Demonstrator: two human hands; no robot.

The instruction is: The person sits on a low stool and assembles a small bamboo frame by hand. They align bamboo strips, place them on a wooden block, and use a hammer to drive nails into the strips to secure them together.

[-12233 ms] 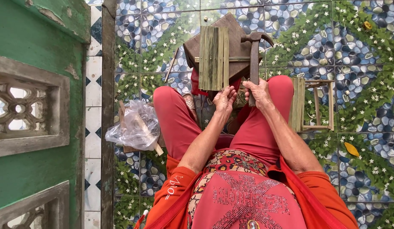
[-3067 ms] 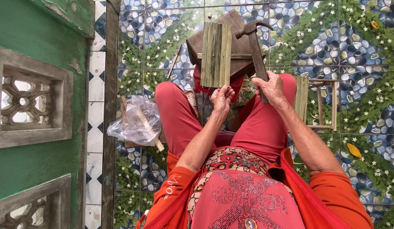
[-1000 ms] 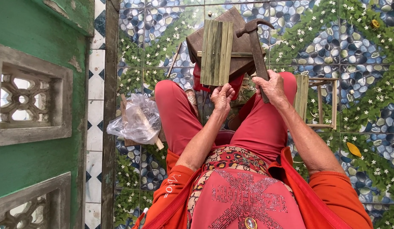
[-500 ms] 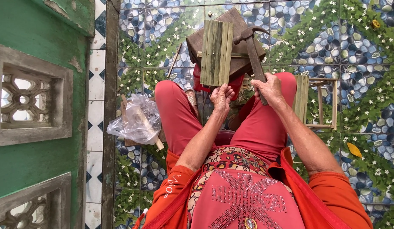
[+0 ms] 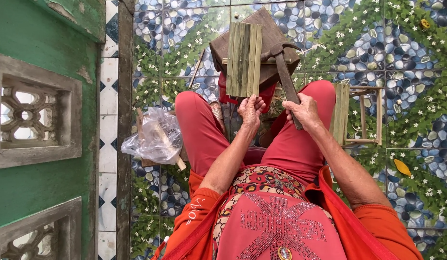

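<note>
The right hand [image 5: 305, 110] grips a hammer [image 5: 283, 67] over a panel of bamboo slats [image 5: 243, 60] on a wooden block [image 5: 276, 29]; the left hand [image 5: 250, 108] touches the slats' near end.

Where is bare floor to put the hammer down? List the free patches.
Free: tiled floor right of the small wooden frame, and the tiles left of the wooden block. Crowded: between the knees, where the left hand, slat panel, hammer and right hand meet.

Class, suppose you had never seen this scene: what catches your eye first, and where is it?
Centre top, a panel of green bamboo slats lies on a wooden block, the left hand at its near end. Beside it, the right hand grips a hammer. A clear plastic bag sits left on the patterned floor tiles.
</note>
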